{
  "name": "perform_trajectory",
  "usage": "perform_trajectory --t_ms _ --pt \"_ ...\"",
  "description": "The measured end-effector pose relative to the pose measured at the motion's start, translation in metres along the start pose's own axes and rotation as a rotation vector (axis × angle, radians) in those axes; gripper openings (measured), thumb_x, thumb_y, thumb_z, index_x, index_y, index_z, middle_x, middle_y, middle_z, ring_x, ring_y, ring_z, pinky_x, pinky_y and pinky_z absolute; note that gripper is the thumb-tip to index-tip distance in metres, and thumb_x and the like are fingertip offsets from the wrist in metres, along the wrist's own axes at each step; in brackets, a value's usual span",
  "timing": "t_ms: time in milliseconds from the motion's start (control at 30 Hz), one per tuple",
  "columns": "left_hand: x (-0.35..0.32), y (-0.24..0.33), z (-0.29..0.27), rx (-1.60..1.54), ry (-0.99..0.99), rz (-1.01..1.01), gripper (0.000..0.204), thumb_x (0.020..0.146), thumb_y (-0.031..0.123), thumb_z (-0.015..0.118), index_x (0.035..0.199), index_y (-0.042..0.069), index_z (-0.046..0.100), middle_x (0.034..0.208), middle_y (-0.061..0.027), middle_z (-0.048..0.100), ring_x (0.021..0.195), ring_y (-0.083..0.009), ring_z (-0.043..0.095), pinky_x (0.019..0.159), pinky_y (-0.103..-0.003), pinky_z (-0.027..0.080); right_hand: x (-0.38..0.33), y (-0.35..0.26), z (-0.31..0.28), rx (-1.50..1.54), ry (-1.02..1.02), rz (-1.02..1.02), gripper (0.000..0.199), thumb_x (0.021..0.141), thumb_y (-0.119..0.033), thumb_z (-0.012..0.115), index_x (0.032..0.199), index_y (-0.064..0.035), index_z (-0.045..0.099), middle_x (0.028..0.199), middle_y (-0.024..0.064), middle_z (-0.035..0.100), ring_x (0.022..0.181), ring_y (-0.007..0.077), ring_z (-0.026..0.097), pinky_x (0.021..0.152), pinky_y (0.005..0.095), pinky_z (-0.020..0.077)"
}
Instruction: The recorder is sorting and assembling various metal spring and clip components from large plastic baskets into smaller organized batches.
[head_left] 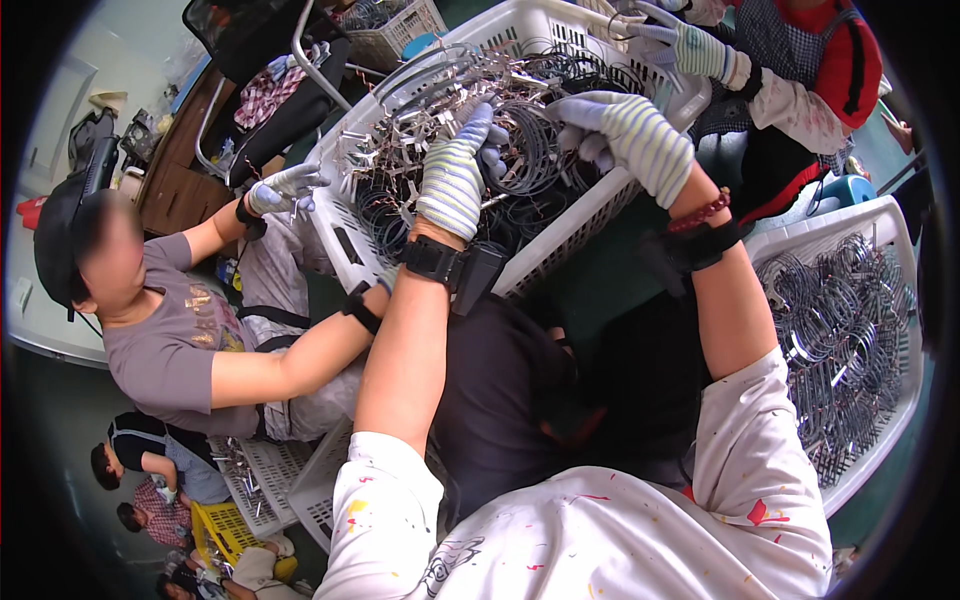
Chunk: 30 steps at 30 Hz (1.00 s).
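Observation:
A large white crate (545, 235) in front of me is heaped with dark wires that have bare copper ends and silvery metal clips (400, 140). Over the heap, my left hand (455, 180), in a striped knit glove, has its fingers closed at the left side of a coil of dark wire (530, 150). To the right of that coil is my right hand (635, 145), gloved alike, with its fingers bent together. Whatever its fingertips pinch is hidden behind the glove. Both my wrists wear black straps.
At the left a co-worker (190, 330) reaches gloved hands towards the crate. Another person's gloved hand (690, 50) is over its far right corner. A second white crate (905, 350) of coiled wires stands at my right. A black chair (285, 120) and further crates stand nearby.

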<state>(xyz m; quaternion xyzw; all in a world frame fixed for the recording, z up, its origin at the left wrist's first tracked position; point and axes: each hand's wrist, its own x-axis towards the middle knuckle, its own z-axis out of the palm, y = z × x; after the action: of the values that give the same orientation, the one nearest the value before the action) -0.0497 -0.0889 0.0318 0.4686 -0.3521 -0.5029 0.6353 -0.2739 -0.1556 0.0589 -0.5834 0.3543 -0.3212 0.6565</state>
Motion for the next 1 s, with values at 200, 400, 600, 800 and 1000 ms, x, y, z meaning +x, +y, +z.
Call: perform_trajectory --t_ms 200,400,600,800,1000 --pt "-0.002 -0.004 0.002 0.133 -0.026 -0.006 0.020 0.099 0.025 0.070 0.117 0.018 0.072 0.080 0.0041 0.066 0.056 -0.0026 0.050 0.050 -0.020 0.045 0.013 0.004 -0.058 0.260 0.159 -0.046 0.033 0.102 -0.038 0.061 0.119 -0.0103 0.070 0.089 0.0023 0.074 0.068 0.0063 0.065 0.055 0.0201 0.0489" --pt "0.015 -0.021 -0.014 0.635 0.053 0.101 0.021 0.097 0.024 0.070 0.095 0.003 0.070 0.074 -0.0030 0.071 0.061 -0.0097 0.060 0.059 -0.029 0.050 0.024 0.009 -0.082 0.369 0.073 -0.140 0.033 0.104 -0.039 0.058 0.119 -0.0126 0.071 0.093 0.0028 0.076 0.071 0.0064 0.067 0.061 0.0207 0.0520" --pt "0.012 -0.008 0.002 1.426 0.186 0.213 0.040 0.094 0.033 0.067 0.120 0.002 0.069 0.116 -0.0245 0.069 0.110 -0.0428 0.064 0.094 -0.046 0.052 0.025 0.002 -0.099 0.259 0.102 -0.092 0.038 0.108 -0.032 0.049 0.127 -0.0016 0.061 0.120 0.0218 0.070 0.101 0.0309 0.073 0.084 0.0391 0.0636" --pt "0.001 -0.001 0.005 1.688 -0.009 0.575 0.030 0.093 0.024 0.070 0.119 0.012 0.072 0.104 -0.0197 0.072 0.096 -0.0374 0.069 0.085 -0.044 0.055 0.030 0.003 -0.062 -0.114 0.168 -0.168 0.032 0.103 -0.032 0.060 0.115 -0.0053 0.073 0.084 0.0087 0.075 0.063 0.0106 0.067 0.054 0.0231 0.0544" --pt "0.000 0.002 0.010 1.721 -0.070 0.435 0.035 0.087 0.019 0.072 0.121 0.009 0.071 0.117 -0.0193 0.070 0.108 -0.0371 0.067 0.092 -0.045 0.054 0.008 -0.002 -0.046 -0.209 0.103 -0.273 0.029 0.104 -0.032 0.060 0.109 -0.0084 0.077 0.071 0.0016 0.070 0.049 0.0053 0.055 0.045 0.0205 0.0427"
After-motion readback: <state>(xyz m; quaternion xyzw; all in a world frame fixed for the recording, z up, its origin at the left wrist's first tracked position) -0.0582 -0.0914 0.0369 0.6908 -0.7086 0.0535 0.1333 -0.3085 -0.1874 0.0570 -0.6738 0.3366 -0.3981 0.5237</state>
